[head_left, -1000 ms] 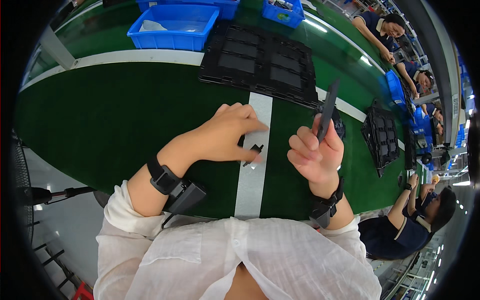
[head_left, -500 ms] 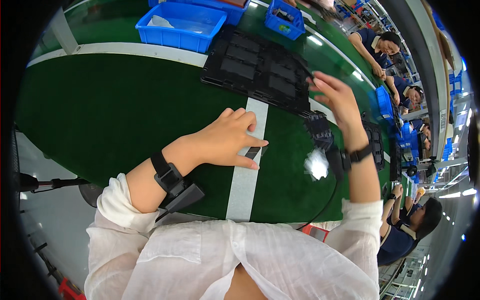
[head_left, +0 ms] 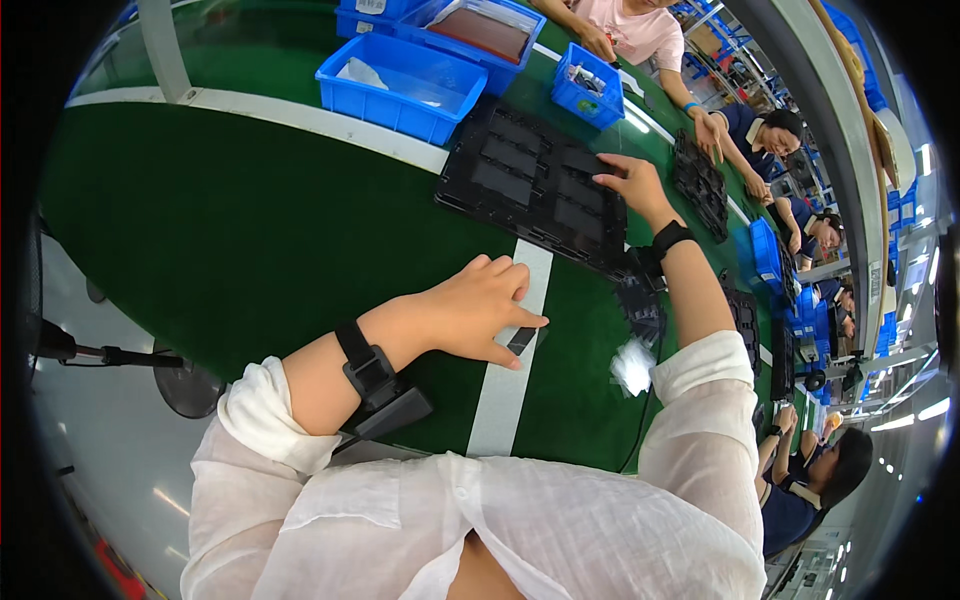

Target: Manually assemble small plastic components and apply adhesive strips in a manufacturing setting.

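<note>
Over the grey-white strip (head_left: 497, 405) on the green table, my left hand (head_left: 472, 312) holds a small flat black piece (head_left: 521, 341) between thumb and index finger. My right hand (head_left: 640, 188) is at the right end of a black plastic tray (head_left: 530, 180) with several dark rectangular pads. Its thumb and fingertips pinch at the tray's surface; whatever lies between them blends into the dark tray. Below that wrist lie a jointed black part (head_left: 640, 305) and a crumpled, shiny white wrapper (head_left: 632, 367).
Behind the tray stand an open blue bin (head_left: 400, 90), another blue bin with a brown-red item (head_left: 485, 32), and a small blue basket (head_left: 588, 85). Another black tray (head_left: 700, 185) lies at the right, by a co-worker's hand (head_left: 710, 135). More people sit along the right side.
My right hand has moved from above the tray's right edge down onto its surface. My left hand keeps its pinch on the piece. The view has shifted, and a co-worker in pink shows more.
</note>
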### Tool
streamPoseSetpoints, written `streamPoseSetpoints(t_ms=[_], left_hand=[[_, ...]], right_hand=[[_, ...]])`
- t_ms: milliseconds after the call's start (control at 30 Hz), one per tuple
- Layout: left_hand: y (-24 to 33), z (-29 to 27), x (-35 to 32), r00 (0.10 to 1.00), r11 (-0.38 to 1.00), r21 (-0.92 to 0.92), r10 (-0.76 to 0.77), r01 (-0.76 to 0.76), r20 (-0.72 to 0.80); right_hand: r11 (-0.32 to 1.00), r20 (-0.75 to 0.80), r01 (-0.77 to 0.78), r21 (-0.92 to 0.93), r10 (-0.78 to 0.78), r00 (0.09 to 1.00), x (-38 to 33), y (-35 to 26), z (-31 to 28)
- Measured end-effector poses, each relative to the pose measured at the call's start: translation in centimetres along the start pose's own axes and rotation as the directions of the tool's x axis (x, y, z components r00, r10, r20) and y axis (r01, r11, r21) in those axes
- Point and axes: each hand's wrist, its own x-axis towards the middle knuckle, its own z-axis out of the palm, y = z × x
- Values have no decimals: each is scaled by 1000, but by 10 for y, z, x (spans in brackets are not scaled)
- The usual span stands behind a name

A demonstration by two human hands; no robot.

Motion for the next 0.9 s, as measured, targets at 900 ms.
streamPoseSetpoints(t_ms=[900], left_hand=[[-4,3,6,996,994,-76,-80,77,-37]], right_hand=[[958,44,-31,-285,45,998,21,-16,21]])
